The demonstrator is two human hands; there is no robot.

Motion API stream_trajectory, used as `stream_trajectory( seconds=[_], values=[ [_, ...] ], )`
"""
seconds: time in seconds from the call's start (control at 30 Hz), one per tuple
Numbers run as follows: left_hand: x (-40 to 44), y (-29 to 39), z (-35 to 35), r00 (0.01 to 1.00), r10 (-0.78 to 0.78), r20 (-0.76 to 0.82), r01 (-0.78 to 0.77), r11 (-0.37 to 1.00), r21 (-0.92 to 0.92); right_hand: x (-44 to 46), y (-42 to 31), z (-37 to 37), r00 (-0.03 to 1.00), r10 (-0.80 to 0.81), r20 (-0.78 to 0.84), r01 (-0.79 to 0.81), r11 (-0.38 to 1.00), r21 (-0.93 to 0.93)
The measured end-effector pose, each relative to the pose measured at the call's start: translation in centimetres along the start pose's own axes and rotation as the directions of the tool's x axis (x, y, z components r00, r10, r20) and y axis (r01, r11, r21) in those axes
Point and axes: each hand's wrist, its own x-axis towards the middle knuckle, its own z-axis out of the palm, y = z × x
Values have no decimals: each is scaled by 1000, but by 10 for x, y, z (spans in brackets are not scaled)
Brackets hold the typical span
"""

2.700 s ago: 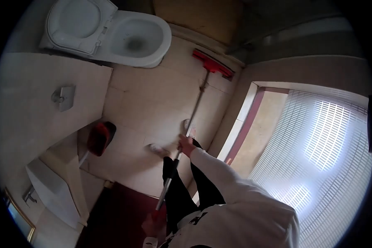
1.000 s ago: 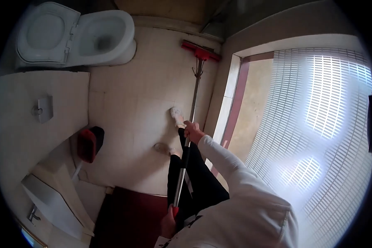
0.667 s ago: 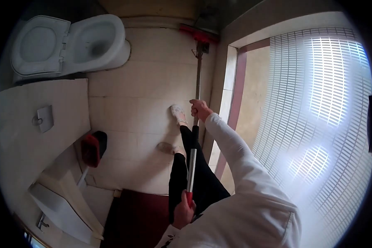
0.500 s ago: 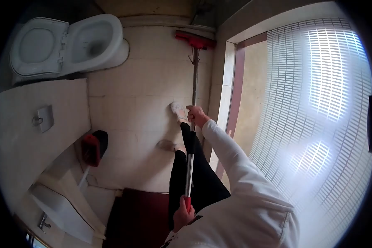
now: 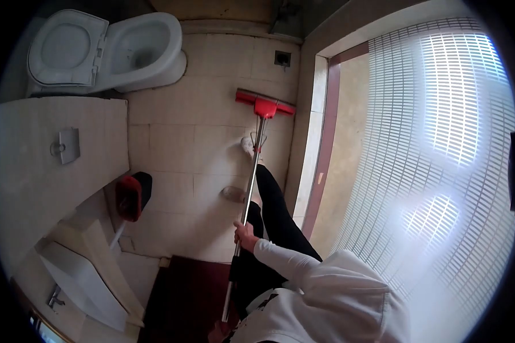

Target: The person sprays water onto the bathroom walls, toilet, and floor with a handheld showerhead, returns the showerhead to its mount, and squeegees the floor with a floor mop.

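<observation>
A long-handled mop (image 5: 251, 181) with a red head (image 5: 265, 107) and a silver pole slants across the view from upper right to lower centre. My right hand (image 5: 246, 235) is closed around the middle of the pole. Low at the bottom edge, my left hand (image 5: 216, 331) is dim and partly cut off, closed at the pole's end. The mop head is over the tiles beyond my feet; whether it touches the floor I cannot tell.
A white toilet (image 5: 146, 51) with its lid up stands at upper left. Below it are a cabinet (image 5: 91, 128), a black and red bin (image 5: 134, 196) and a washbasin (image 5: 83, 286). A floor drain (image 5: 282, 58) lies near the far wall. A dark red mat (image 5: 194, 286) is beside my legs.
The mop head has come back from the far wall toward me, uncovering the floor drain. Both hands have moved down and left in the view with the pole.
</observation>
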Motion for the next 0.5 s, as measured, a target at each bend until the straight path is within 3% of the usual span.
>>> stream_trajectory(
  seconds=[0.1, 0.13, 0.23, 0.37, 0.4, 0.43, 0.47, 0.5],
  values=[
    [-6, -2, 13, 995, -100, 26, 100, 995, -4, 5, 13, -10, 999, 44, -24, -44, 999, -11],
    [-4, 1, 15, 994, -105, 27, 106, 994, -7, 13, 11, -14, 993, 116, -13, -116, 993, -11],
    [-1, 28, 11, 997, -80, 15, 80, 997, -20, 18, -12, -16, 991, 131, -13, -132, 986, -105],
    [11, 77, -6, 999, -33, -7, 33, 999, -11, 51, -42, -15, 999, -26, 27, 30, 984, -173],
    [14, 85, -10, 999, -32, -7, 32, 999, -16, 58, -55, -14, 1000, -3, 20, 6, 988, -154],
    [18, 97, -15, 989, 123, -78, -132, 985, -114, 73, -61, -26, 934, -189, 305, 198, 980, 1],
    [23, 107, -21, 950, 266, -164, -296, 934, -198, 94, -69, -23, 975, -152, 162, 178, 971, -160],
    [31, 117, -25, 950, 268, -162, -298, 932, -206, 83, -100, -14, 993, -27, 112, 32, 999, -44]
  ],
)
